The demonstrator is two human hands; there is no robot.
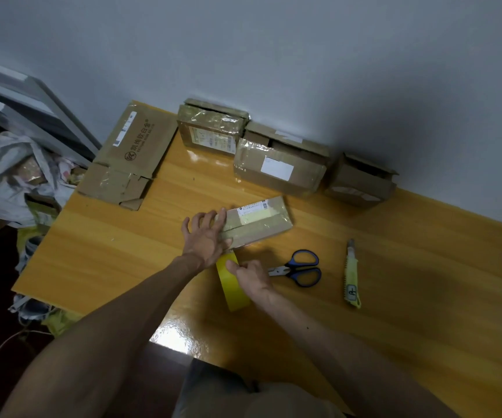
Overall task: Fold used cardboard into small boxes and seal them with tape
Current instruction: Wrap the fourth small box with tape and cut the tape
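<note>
A small brown cardboard box [258,223] with a white label and clear tape lies on the wooden table [409,267] near its middle. My left hand [206,236] presses flat against the box's left end, fingers spread and straight. Just below it stands a yellow roll of tape [233,286] on edge. My right hand [251,277] grips the roll from the right, thumb on its upper rim. A strip from the roll seems to reach the box's near left corner, partly hidden by my left hand.
Blue-handled scissors [301,268] and a yellow utility knife [351,274] lie right of the roll. Taped boxes [277,167] line the wall, with an open box [361,182] at right and flattened cardboard [129,158] at the back left. Bags and clutter [11,176] sit off the table's left edge.
</note>
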